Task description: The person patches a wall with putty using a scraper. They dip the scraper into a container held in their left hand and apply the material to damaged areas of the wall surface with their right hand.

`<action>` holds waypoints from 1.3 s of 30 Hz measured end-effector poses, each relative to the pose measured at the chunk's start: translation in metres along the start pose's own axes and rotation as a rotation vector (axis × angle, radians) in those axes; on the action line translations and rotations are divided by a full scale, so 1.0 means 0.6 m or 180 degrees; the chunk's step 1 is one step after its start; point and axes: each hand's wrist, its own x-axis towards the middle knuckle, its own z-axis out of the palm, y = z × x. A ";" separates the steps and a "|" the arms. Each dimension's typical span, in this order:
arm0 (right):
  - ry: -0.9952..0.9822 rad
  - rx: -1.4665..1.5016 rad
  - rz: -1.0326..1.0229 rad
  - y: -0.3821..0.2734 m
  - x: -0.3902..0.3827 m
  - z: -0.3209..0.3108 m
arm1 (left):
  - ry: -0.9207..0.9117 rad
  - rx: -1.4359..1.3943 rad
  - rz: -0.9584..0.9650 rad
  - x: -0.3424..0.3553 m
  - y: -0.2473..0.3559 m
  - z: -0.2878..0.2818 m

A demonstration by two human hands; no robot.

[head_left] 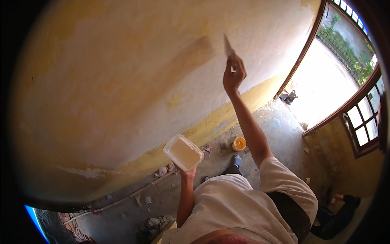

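Note:
My left hand (187, 172) grips a white rectangular plastic tub (170, 143) from below, in front of my body. Inside it lies a smooth, cream-coloured paste (186, 154). My right hand (234, 75) is raised at the end of a stretched arm, its fingers closed on a putty knife. The tapering blade of the putty knife (227, 45) points upward, close to the wall (122, 89). Whether the blade touches the wall, I cannot tell. Patchy white covers much of the yellow wall, and my arm's shadow falls across it.
A yellow bucket (239, 144) stands on the concrete floor near my foot. Along the wall base lie a long thin pole (134, 194) and scattered debris. Bunched sheeting (156, 223) is at lower left. A black bag (289, 97) sits by the bright doorway. Dark cloth-like shapes (337, 217) lie lower right.

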 end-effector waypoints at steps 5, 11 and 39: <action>0.0239 -0.0176 0.0263 0.080 0.035 0.031 | 0.0003 0.0058 0.0073 -0.005 0.006 -0.018; -0.1581 0.0574 -0.1287 -0.125 -0.203 0.058 | -0.0085 0.0309 -0.0011 0.013 0.002 0.002; -0.0747 -0.0660 0.0855 0.005 -0.081 -0.023 | 0.0075 0.0093 0.0195 -0.017 0.025 0.000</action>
